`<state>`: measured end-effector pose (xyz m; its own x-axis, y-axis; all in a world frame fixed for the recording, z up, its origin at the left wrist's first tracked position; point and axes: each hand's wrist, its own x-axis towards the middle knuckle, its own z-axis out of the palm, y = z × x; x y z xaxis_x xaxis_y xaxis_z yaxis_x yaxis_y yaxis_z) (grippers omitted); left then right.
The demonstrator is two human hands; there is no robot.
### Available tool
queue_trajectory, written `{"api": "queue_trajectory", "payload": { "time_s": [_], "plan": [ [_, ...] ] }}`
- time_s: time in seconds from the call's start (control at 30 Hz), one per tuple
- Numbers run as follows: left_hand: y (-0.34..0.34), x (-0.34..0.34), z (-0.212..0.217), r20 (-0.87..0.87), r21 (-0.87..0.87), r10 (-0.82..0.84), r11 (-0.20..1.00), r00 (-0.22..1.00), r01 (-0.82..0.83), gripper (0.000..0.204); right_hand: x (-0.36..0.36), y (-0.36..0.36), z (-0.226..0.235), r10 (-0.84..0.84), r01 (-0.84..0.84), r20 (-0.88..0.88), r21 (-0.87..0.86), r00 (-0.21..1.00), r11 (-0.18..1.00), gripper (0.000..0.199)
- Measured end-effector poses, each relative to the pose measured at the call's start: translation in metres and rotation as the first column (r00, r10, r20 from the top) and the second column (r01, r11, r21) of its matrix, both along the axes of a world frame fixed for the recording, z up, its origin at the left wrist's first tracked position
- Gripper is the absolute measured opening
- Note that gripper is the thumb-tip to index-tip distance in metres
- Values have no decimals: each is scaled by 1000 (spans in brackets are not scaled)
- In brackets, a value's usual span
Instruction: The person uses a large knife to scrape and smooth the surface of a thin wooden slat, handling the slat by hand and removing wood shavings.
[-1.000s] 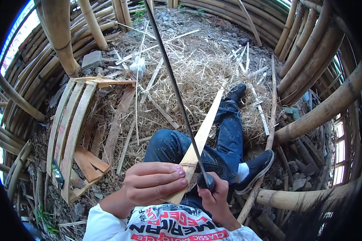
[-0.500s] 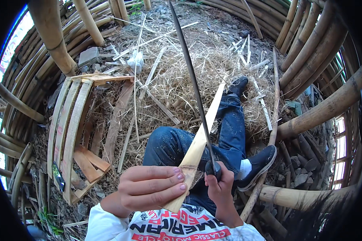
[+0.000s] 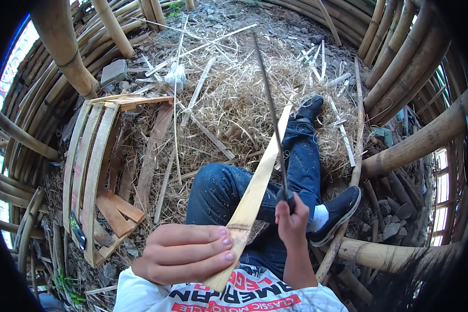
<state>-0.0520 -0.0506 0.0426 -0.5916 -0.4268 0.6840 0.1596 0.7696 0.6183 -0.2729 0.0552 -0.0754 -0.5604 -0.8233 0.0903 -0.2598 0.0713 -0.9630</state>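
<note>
My left hand (image 3: pixel 192 251) is closed round the near end of a long, pale bamboo strip (image 3: pixel 260 179), its fingers lying over the top just below a dark node line. The strip slants up and away to the right, across my jeans towards my far shoe. In my right hand (image 3: pixel 292 217) is the dark handle of a long, narrow machete (image 3: pixel 271 106). Its blade points away from me and tilts slightly left. The blade passes over the strip in the picture; I cannot tell whether the two touch.
At the left stands a slatted wooden crate (image 3: pixel 94 151) with wood pieces inside. Curly bamboo shavings (image 3: pixel 255 88) and thin strips cover the ground ahead. Thick bamboo poles (image 3: pixel 416 138) slant in at the right. Broken stones (image 3: pixel 392 223) lie near my shoe (image 3: pixel 338 216).
My right hand has moved away from me and slightly right along the bamboo strip, carrying the machete with it. My left hand keeps its hold, shifted slightly left.
</note>
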Motion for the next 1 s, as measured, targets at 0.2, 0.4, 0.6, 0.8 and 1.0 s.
{"api": "queue_trajectory", "payload": {
  "time_s": [0.2, 0.4, 0.6, 0.8, 1.0],
  "plan": [
    [0, -11, -7, -39, -16, 37, 999, 999, -37, 21, -16, 1, -25, -54, 52, 49, 36, 997, 998, 40],
    [0, -11, -11, -5, 10, 63, 998, 998, -63, 20, 13, 15, 11, 98, -97, 41, -18, 994, 995, 41],
    [3, -13, -12, -50, -9, 217, 976, 975, -218, 24, 11, 10, 33, 200, -201, -27, -54, 979, 978, 32],
    [-3, -13, -23, -53, -102, 153, 982, 987, -158, 25, -13, 5, 19, 167, -167, -52, 1, 985, 986, 31],
    [-18, -10, -30, -140, -205, 38, 976, 989, -67, 25, -13, -1, 20, 128, -134, -147, -30, 981, 991, 33]
  ]
}}
